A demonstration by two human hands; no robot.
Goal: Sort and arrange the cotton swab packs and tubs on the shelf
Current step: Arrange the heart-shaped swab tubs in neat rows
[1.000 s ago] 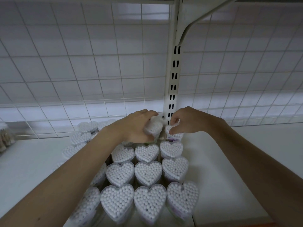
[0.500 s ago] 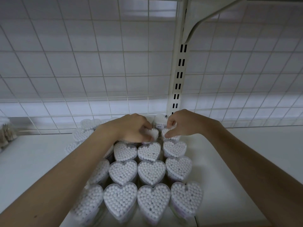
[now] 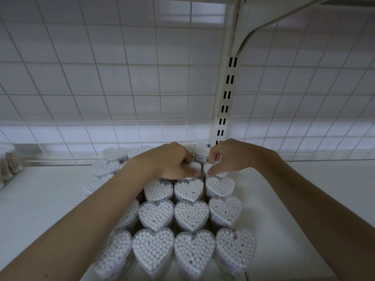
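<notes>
White shelf [image 3: 284,199]: left hand [image 3: 172,163] grip curled on heart tub [image 3: 194,166]; right hand [image 3: 229,157] pinching neighbouring tub [image 3: 213,169].

The left hand [image 3: 174,162] covers most of the heart tub [image 3: 195,166] under its fingers [image 3: 187,159], so their grip there cannot be judged. Behind the fingers of both hands, a labelled tub [image 3: 200,154] is half hidden and its print too small to read. Far left of the fingers, a jar [image 3: 9,163] is blurred and cut by the edge.
</notes>
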